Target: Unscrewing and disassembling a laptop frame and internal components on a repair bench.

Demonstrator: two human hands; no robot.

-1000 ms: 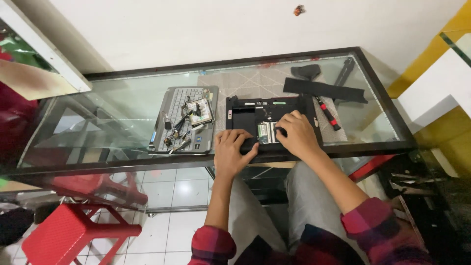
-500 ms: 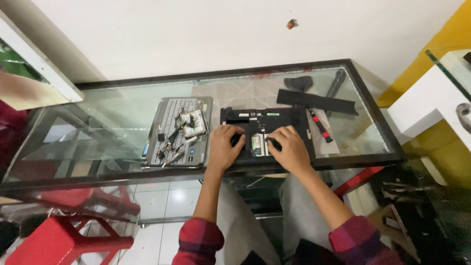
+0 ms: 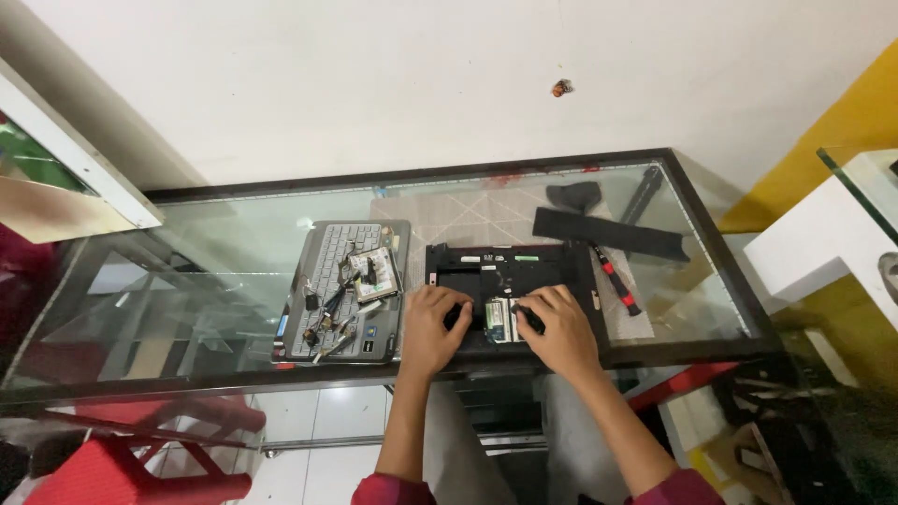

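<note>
Left hand: my left hand lies palm down on the near left part of the black laptop base, fingers curled onto its edge, gripping nothing I can make out.
Right hand: my right hand rests on the near right part, fingertips bent down beside the memory modules; whether they pinch anything, I cannot tell.
Laptop base: opened, lying flat at the near edge of the glass desk, between my hands.
Left of it: a grey keyboard panel, just beside the base, carrying a hard drive and loose small parts.
Right of it: a red-handled screwdriver.
Farther back: a long black cover strip, well apart from my hands.
</note>
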